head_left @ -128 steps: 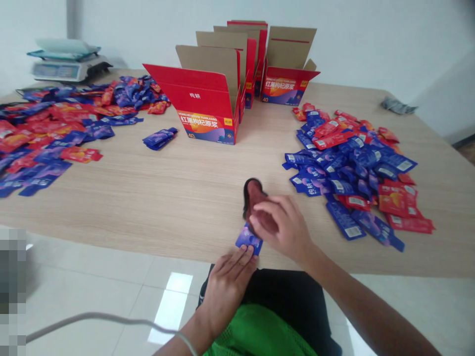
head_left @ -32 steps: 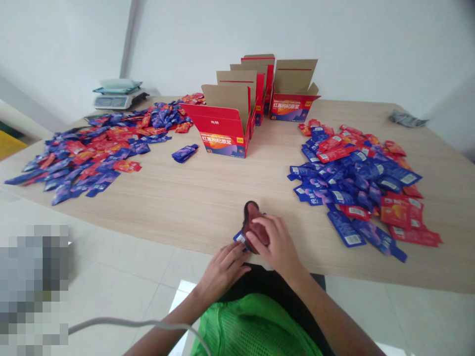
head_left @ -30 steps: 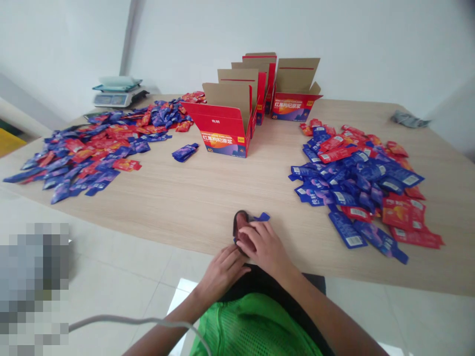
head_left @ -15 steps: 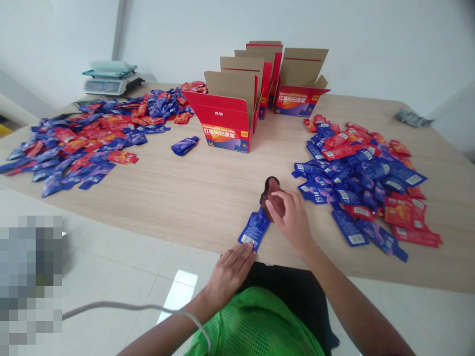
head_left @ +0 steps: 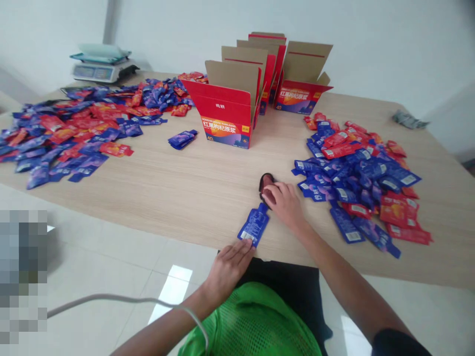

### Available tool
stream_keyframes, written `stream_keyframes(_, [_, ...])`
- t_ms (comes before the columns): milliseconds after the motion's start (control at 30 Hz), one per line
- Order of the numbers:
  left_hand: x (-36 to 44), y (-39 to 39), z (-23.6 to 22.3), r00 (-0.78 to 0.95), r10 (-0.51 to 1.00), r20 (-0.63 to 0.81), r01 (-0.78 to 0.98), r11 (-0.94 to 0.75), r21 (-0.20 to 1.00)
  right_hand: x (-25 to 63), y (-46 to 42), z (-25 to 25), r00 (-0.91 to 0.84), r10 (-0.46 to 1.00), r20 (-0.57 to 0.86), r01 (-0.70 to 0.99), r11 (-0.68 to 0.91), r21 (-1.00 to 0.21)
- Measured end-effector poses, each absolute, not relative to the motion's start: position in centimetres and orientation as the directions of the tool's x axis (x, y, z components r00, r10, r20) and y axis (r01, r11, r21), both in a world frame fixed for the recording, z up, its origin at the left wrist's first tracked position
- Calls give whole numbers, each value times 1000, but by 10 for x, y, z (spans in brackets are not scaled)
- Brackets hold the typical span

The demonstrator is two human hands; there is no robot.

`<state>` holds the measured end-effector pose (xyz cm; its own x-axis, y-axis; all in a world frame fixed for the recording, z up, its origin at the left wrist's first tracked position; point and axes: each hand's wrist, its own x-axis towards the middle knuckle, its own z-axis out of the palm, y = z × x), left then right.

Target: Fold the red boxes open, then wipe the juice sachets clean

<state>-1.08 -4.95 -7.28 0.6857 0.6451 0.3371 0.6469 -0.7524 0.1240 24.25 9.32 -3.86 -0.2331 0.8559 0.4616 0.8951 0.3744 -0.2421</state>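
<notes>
A blue sachet with a narrow spout lies flat near the table's front edge, its printed back and barcode facing up. My left hand rests with fingers stretched out flat, the tips touching the sachet's lower end. At the spout's tip is a reddish-brown object with a dark rounded rim; its kind is not clear. My right hand is closed over the near part of that object, fingers bent and hiding some of it.
To the right lies a pile of blue and red sachets. A larger mixed heap spreads at the left, with a scale behind. Several open red boxes stand at the back. Beside them is a small blue stack. A grey crumpled item lies far right.
My right hand's fingers have lowered and closed further over the reddish-brown object, which now sits just beyond the spout. My left hand stays on the sachet. The view has shifted slightly.
</notes>
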Motion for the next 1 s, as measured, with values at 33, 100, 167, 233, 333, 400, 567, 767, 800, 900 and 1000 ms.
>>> stream_keyframes(33, [-10,-50,-73,679,652,337,652,-747,132,243,94,-33,-175,847,501,898,347,-272])
stream_keyframes(100, [-10,-51,-74,665,666,338,659,-736,152,236,81,-21,-79,820,567,864,340,-372])
stream_keyframes(167, [-9,-51,-75,653,676,341,661,-728,178,220,55,-15,-107,810,577,791,421,-444])
stream_keyframes(233, [-8,-51,-77,640,689,340,664,-718,208,201,26,-18,-291,803,520,710,545,-446])
stream_keyframes(333, [-8,-51,-79,629,704,329,667,-707,236,186,2,-34,-476,774,417,654,629,-420])
stream_keyframes(400, [-8,-51,-78,641,694,329,659,-717,227,188,3,-46,-460,787,412,684,610,-400])
stream_keyframes(567, [-9,-51,-74,658,668,347,651,-737,183,214,44,-61,-380,815,438,777,538,-327])
stream_keyframes(767, [-10,-52,-72,652,689,316,660,-721,209,240,88,-45,-223,824,521,885,396,-246])
stream_keyframes(800, [-10,-52,-71,651,690,316,661,-720,212,240,88,-39,-159,815,558,885,368,-285])
stream_keyframes(900, [-9,-50,-70,649,686,329,656,-724,216,228,66,-21,-37,787,616,812,383,-441])
stream_keyframes(1000, [-9,-50,-69,650,688,322,652,-723,229,204,24,-18,-254,798,547,693,544,-473])
